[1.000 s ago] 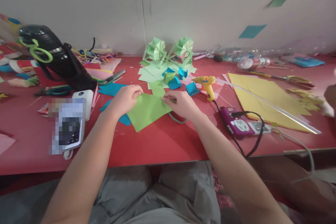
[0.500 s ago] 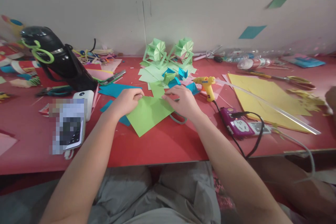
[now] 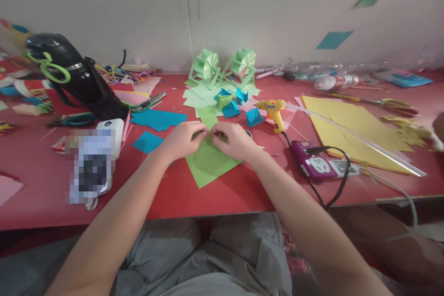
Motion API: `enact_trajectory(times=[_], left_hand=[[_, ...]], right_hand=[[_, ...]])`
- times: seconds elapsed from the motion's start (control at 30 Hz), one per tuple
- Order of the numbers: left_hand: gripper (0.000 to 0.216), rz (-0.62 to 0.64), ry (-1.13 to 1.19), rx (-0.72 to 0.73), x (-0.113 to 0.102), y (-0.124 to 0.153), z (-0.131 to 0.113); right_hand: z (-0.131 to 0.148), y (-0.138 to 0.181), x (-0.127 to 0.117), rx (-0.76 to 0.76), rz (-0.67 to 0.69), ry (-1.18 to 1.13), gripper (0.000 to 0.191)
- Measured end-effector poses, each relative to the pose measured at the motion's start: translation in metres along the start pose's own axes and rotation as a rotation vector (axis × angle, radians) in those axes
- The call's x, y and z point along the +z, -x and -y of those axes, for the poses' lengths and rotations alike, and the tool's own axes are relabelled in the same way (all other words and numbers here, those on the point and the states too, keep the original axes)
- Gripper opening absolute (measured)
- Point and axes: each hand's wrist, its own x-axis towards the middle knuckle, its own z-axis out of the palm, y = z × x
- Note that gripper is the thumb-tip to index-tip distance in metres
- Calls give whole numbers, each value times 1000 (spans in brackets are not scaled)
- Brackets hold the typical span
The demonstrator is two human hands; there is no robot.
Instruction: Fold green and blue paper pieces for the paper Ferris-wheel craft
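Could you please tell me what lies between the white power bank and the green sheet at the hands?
In the head view, a blue paper square lies on the table between the white power bank and the green sheet.

This is looking like a craft room. A green sheet [image 3: 210, 164], a yellow sheet [image 3: 364, 122] and blue paper bits [image 3: 157, 119] are lying on a red table [image 3: 215, 196]. A glue gun [image 3: 274, 112] and scissors [image 3: 395, 103] are lying there too, and folded paper wheels [image 3: 207, 64] are standing by the wall.
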Motion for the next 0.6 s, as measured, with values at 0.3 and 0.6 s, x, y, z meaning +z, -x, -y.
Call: enact_trajectory(times=[0.3, 0.6], left_hand=[[21, -131, -108, -102, -20, 2, 21], [17, -398, -130, -375, -56, 19, 51]], right_hand=[[-10, 0, -11, 72, 12, 13, 9], [-26, 0, -24, 230, -297, -4, 11]])
